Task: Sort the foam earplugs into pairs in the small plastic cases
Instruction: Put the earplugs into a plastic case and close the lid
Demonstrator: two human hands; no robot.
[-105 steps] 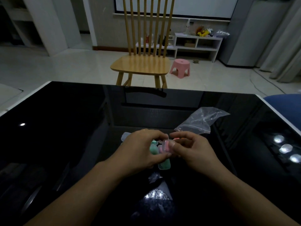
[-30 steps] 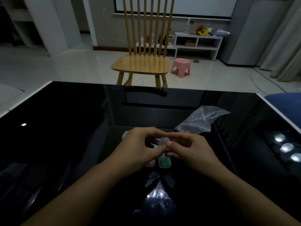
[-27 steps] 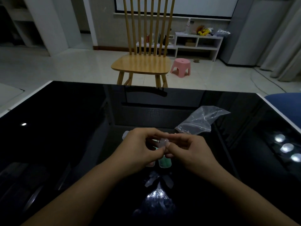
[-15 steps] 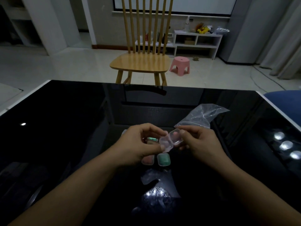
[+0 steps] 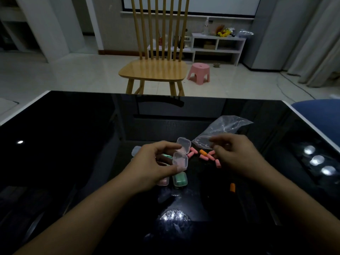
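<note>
My left hand (image 5: 154, 162) holds a small clear plastic case (image 5: 180, 160) just above the black table, thumb on its front; its hinged lid (image 5: 183, 145) stands open. My right hand (image 5: 233, 155) hovers with loosely curled fingers and nothing in it over loose pink earplugs (image 5: 204, 157). An orange earplug (image 5: 203, 152) lies among them, and another orange earplug (image 5: 232, 187) lies nearer me on the right. A closed case with green earplugs (image 5: 180, 179) and a closed case with pink ones (image 5: 163, 181) sit below my left hand.
An empty clear zip bag (image 5: 224, 127) lies behind my right hand. Another clear case (image 5: 135, 150) peeks out left of my left hand. The glossy black table (image 5: 64, 144) reflects lamps. Beyond its far edge stand a wooden chair (image 5: 154, 70) and a pink stool (image 5: 199, 72).
Both hands held the case together and pried it open. Now my right hand has let go and moved right over the earplugs. My left hand keeps the opened case.
</note>
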